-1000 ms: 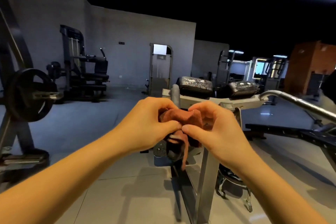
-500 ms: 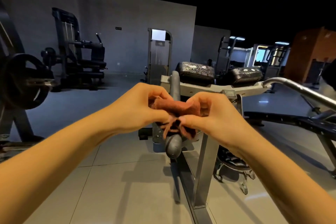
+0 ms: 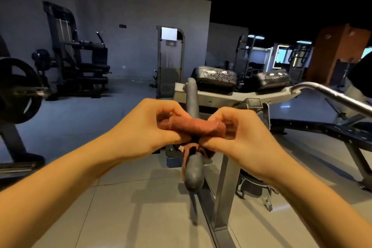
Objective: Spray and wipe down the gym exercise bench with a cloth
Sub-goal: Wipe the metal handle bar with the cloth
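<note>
A rust-brown cloth (image 3: 196, 126) is folded into a thick roll in front of me, with a loose tail hanging below. My left hand (image 3: 149, 127) grips its left end, fingers curled round it. My right hand (image 3: 239, 133) pinches the right end and the bunched part underneath. Right behind the cloth runs a grey padded handle (image 3: 193, 169) of the exercise machine, pointing toward me. Two black pads (image 3: 216, 75) with wet-looking speckles sit on the grey frame (image 3: 225, 97) farther back. No spray bottle is in view.
A chrome bar (image 3: 330, 94) juts in from the right. A weight plate on a rack (image 3: 16, 90) stands at the left edge. A small wheeled stool (image 3: 255, 189) sits under the frame. Other machines (image 3: 76, 54) line the far wall across a tiled floor.
The cloth has been rolled into a tighter, longer roll between my hands, which have drawn slightly apart. The view has shifted a little, showing more of the padded handle below.
</note>
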